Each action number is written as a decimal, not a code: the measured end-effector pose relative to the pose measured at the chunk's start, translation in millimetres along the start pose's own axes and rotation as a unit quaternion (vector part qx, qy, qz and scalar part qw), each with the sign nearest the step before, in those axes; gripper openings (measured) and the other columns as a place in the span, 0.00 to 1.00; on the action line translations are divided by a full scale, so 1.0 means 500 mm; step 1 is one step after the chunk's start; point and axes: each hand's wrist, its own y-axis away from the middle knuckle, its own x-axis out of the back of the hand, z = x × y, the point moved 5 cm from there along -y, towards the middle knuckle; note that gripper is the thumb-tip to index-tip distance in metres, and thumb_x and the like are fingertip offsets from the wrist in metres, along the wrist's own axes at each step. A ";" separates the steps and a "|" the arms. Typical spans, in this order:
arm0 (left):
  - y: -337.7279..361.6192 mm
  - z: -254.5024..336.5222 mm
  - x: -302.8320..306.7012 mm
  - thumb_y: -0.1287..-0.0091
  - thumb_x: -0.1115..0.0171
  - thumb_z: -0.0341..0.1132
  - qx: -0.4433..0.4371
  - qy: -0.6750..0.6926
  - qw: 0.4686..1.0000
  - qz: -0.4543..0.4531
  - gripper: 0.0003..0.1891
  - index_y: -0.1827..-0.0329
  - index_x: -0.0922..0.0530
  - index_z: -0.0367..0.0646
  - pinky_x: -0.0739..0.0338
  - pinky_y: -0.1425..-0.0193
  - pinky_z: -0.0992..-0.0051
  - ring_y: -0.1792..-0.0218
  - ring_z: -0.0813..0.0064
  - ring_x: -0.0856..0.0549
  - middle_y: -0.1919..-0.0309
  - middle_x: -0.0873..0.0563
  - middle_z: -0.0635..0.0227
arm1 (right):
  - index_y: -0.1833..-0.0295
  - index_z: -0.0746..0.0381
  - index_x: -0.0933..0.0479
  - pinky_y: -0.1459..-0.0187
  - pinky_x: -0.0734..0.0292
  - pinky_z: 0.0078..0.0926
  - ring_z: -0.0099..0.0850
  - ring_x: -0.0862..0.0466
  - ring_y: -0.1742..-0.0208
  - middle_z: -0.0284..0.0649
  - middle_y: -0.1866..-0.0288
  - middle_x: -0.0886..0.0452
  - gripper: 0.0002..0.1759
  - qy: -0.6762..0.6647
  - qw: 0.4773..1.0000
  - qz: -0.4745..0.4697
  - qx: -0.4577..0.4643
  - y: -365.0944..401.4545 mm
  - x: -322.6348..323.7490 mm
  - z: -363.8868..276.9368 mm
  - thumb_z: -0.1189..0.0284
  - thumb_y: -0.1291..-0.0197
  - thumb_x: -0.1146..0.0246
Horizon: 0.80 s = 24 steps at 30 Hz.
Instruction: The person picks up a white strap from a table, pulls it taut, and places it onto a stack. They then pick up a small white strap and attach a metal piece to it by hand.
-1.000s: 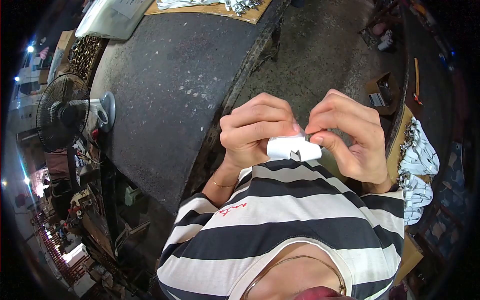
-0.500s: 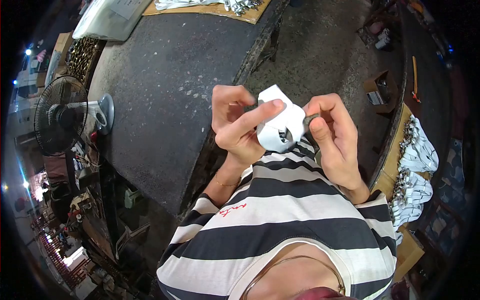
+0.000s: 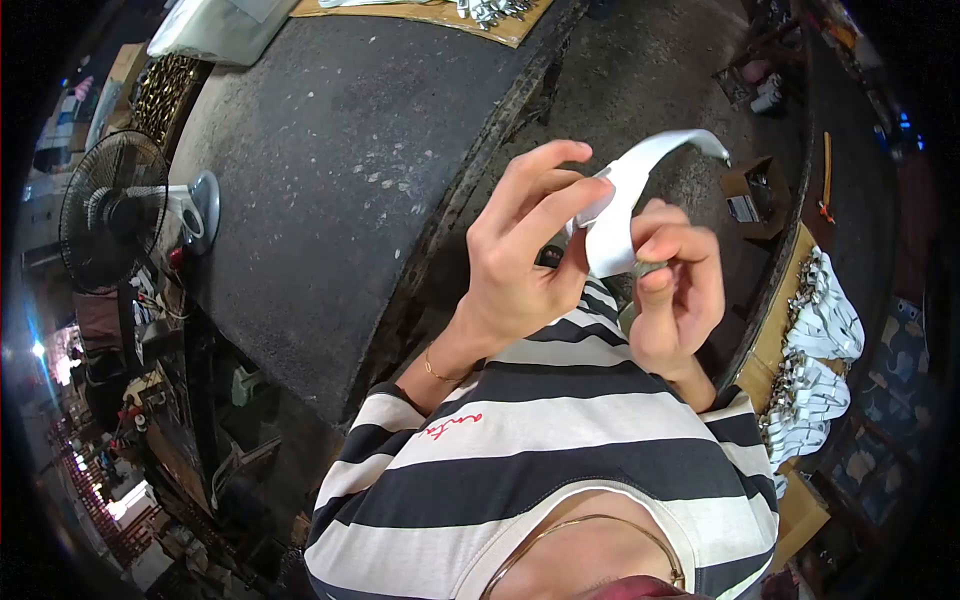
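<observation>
A coiled white strap (image 3: 618,222), flat and glossy like a belt, is held up in front of my striped shirt. My left hand (image 3: 520,245) grips its coiled part between thumb and fingers, while one end arcs freely up and to the right. Close to the strap's lower right edge, my right hand (image 3: 685,275) is closed in a pinch on a small grey-green scrap (image 3: 648,268), whose material is unclear. The right fingertips are right beside the strap.
A dark worktop (image 3: 320,170) spreads on the left, with a fan (image 3: 120,210) beyond its edge. Bundles of white straps with metal ends (image 3: 825,320) lie on cardboard at the right. An open cardboard box (image 3: 757,198) stands past them, and a plastic-wrapped pack (image 3: 215,30) sits upper left.
The strap has turned and its loop has opened out, one end now extending up and right. My left hand has moved right; my right hand keeps its pinch, slightly lower.
</observation>
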 end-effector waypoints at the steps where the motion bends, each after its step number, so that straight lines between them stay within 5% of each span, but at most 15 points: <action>1: -0.001 0.001 0.005 0.48 0.35 0.17 -0.033 -0.034 0.998 0.031 0.17 0.52 0.17 0.32 0.20 0.53 0.73 0.57 0.63 0.13 0.48 0.17 0.52 | 0.49 0.67 0.30 0.63 0.34 0.22 0.25 0.30 0.65 0.46 0.56 0.23 0.11 0.017 1.000 -0.009 -0.008 0.005 -0.004 -0.001 0.70 0.27 0.42; 5: 0.001 -0.004 0.023 0.48 0.35 0.17 -0.124 -0.047 0.990 0.056 0.13 0.58 0.14 0.34 0.24 0.64 0.75 0.66 0.68 0.16 0.61 0.12 0.56 | 0.52 0.69 0.27 0.60 0.27 0.24 0.30 0.23 0.62 0.48 0.56 0.20 0.12 0.052 0.996 -0.057 -0.050 0.010 -0.001 -0.008 0.71 0.31 0.37; 6: -0.006 0.007 0.029 0.59 0.36 0.13 -0.141 -0.078 0.984 0.069 0.19 0.62 0.14 0.38 0.25 0.69 0.73 0.70 0.66 0.19 0.65 0.14 0.63 | 0.55 0.71 0.25 0.56 0.24 0.26 0.34 0.18 0.59 0.50 0.57 0.18 0.10 0.072 0.991 -0.055 -0.099 0.006 0.011 -0.019 0.74 0.34 0.36; 7: -0.007 0.007 0.034 0.59 0.36 0.13 -0.141 -0.078 0.984 0.069 0.19 0.62 0.14 0.38 0.25 0.69 0.73 0.70 0.66 0.19 0.65 0.14 0.63 | 0.57 0.71 0.24 0.55 0.23 0.27 0.35 0.17 0.59 0.50 0.58 0.17 0.08 0.084 0.989 -0.051 -0.113 -0.015 0.023 -0.041 0.76 0.35 0.36; 10: -0.003 0.010 0.038 0.60 0.36 0.14 -0.143 -0.089 0.984 0.057 0.19 0.63 0.14 0.39 0.25 0.68 0.73 0.71 0.65 0.20 0.65 0.15 0.63 | 0.59 0.71 0.23 0.56 0.22 0.29 0.36 0.16 0.60 0.51 0.60 0.16 0.07 0.078 0.990 0.051 -0.102 -0.053 0.055 -0.074 0.78 0.39 0.35; 12: -0.003 0.014 0.033 0.55 0.36 0.15 -0.168 -0.073 0.982 0.051 0.15 0.63 0.16 0.35 0.20 0.62 0.70 0.65 0.61 0.14 0.65 0.13 0.58 | 0.61 0.71 0.22 0.58 0.21 0.29 0.37 0.15 0.61 0.51 0.61 0.16 0.07 0.154 0.983 -0.097 -0.040 -0.091 0.040 -0.079 0.80 0.43 0.33; 15: 0.005 0.020 0.031 0.52 0.35 0.16 -0.165 -0.051 0.984 0.039 0.13 0.62 0.17 0.31 0.16 0.58 0.67 0.61 0.57 0.11 0.66 0.12 0.54 | 0.61 0.70 0.20 0.60 0.21 0.27 0.39 0.15 0.62 0.48 0.62 0.16 0.10 0.200 0.962 -0.174 -0.061 -0.108 0.015 -0.079 0.85 0.50 0.30; 19: 0.013 0.024 0.039 0.49 0.34 0.15 -0.179 -0.061 0.981 0.031 0.11 0.62 0.18 0.30 0.13 0.59 0.67 0.65 0.58 0.10 0.67 0.12 0.52 | 0.61 0.70 0.20 0.60 0.23 0.26 0.34 0.16 0.65 0.47 0.64 0.16 0.07 0.233 0.948 -0.207 -0.066 -0.109 0.004 -0.080 0.81 0.46 0.32; 24: 0.011 0.039 0.054 0.50 0.35 0.15 -0.207 -0.093 0.974 0.025 0.11 0.63 0.18 0.29 0.13 0.60 0.67 0.64 0.58 0.10 0.68 0.13 0.51 | 0.62 0.69 0.22 0.62 0.21 0.29 0.41 0.16 0.63 0.47 0.64 0.18 0.10 0.192 0.953 -0.217 -0.085 -0.114 -0.017 -0.074 0.87 0.50 0.32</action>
